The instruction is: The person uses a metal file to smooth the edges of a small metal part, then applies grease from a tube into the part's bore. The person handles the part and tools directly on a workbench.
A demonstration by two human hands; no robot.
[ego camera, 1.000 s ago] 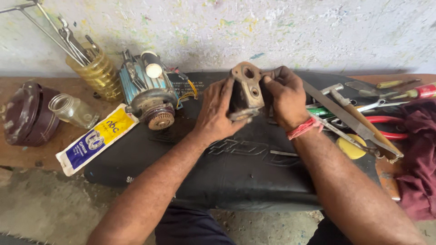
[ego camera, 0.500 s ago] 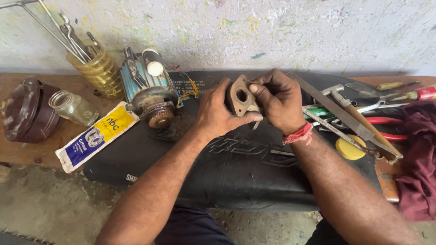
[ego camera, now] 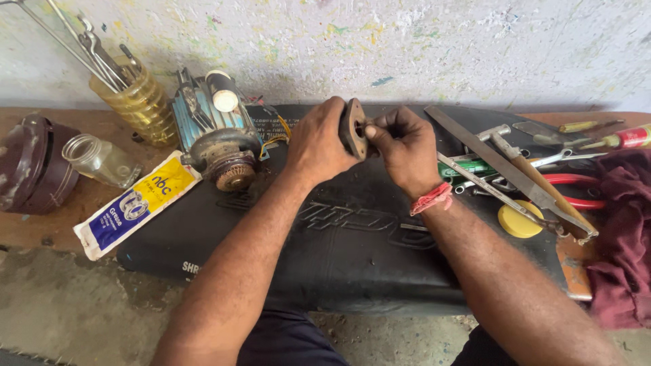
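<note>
My left hand grips a small brown metal flange part, holding it upright and edge-on above a black padded mat. My right hand, with a red thread band on its wrist, presses its pinched fingertips against the part's right face. Whether those fingertips hold anything small is hidden. A small blue electric motor with a rusty shaft end lies just left of my left hand.
A yellow jar of metal rods stands at the back left, beside a clear glass jar, a dark red casing and a grease pouch. Files, pliers, screwdrivers, a yellow disc and a maroon cloth crowd the right.
The metal part has been turned from face-on to edge-on between my hands. My right fingertips have come onto its side.
</note>
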